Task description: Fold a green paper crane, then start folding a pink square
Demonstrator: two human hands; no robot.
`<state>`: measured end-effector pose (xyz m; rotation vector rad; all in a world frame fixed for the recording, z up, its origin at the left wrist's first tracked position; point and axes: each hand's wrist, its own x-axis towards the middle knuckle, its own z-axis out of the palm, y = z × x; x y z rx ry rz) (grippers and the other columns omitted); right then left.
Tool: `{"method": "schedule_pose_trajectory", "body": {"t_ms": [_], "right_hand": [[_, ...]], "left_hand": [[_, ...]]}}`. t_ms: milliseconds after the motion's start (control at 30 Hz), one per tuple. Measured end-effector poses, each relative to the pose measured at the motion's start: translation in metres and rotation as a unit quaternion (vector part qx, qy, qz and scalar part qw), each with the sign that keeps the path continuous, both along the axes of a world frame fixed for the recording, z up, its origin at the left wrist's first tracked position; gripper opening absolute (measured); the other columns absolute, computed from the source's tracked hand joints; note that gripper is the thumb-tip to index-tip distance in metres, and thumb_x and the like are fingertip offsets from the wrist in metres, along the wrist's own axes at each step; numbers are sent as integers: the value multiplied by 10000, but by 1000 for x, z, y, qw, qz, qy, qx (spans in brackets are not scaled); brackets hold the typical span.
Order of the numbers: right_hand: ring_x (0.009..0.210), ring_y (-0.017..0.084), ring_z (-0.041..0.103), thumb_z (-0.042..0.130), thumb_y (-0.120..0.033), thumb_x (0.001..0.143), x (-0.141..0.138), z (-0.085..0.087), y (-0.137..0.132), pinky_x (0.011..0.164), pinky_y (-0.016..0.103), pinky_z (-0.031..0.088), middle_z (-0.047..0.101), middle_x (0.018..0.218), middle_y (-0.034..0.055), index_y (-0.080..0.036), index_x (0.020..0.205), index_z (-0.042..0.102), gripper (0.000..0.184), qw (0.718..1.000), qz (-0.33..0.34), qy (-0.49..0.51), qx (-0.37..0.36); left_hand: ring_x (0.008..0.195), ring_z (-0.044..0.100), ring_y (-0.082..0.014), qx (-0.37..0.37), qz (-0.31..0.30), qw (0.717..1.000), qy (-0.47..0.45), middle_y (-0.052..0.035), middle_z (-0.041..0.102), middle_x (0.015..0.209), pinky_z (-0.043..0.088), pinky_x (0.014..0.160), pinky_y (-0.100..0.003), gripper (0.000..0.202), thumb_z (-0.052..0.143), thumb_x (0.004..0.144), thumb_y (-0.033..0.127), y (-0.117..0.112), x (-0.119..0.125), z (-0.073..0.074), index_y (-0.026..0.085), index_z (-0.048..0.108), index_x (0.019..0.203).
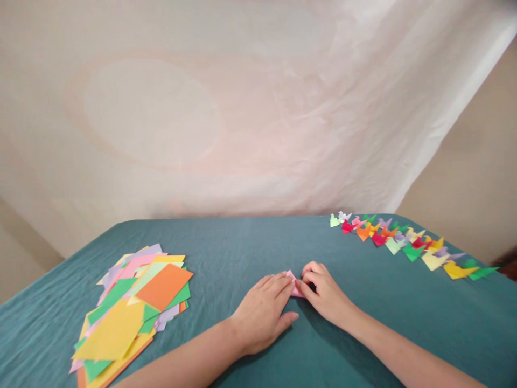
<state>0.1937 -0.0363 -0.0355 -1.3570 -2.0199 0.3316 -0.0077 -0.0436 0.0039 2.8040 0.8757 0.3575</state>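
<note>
A small folded piece of pink paper (293, 284) lies on the teal tablecloth (226, 253) near the table's middle. My left hand (264, 311) rests flat on its left part, fingers stretched out and pressing it down. My right hand (325, 293) is curled at the paper's right edge, fingertips pinching a fold. Most of the pink paper is hidden under both hands.
A loose pile of coloured paper squares (135, 302), orange and yellow on top, lies at the left. A row of several small folded paper figures (407, 242) in mixed colours runs along the far right edge. A pale cloth backdrop (242, 108) hangs behind the table.
</note>
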Motion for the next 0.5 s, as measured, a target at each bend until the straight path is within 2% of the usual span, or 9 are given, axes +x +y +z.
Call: {"method": "schedule_pose_trajectory", "body": {"t_ms": [167, 500], "right_hand": [[805, 175, 502, 478, -258, 868, 0, 0, 0, 726, 331, 425, 517, 809, 39, -185, 629, 535, 256, 1000, -6, -10, 6], [783, 182, 502, 492, -280, 857, 0, -3, 3, 699, 332, 431, 520, 794, 42, -189, 645, 502, 230, 999, -20, -38, 33]], "left_hand": [[1276, 334, -242, -12, 2, 1000, 6, -121, 369, 1385, 280, 1063, -402, 485, 474, 874, 372, -3, 1, 2, 152, 378, 1296], [1298, 300, -244, -34, 0, 999, -1, -149, 328, 1405, 291, 1060, -405, 535, 458, 878, 379, -1, 0, -3, 129, 328, 1333]]}}
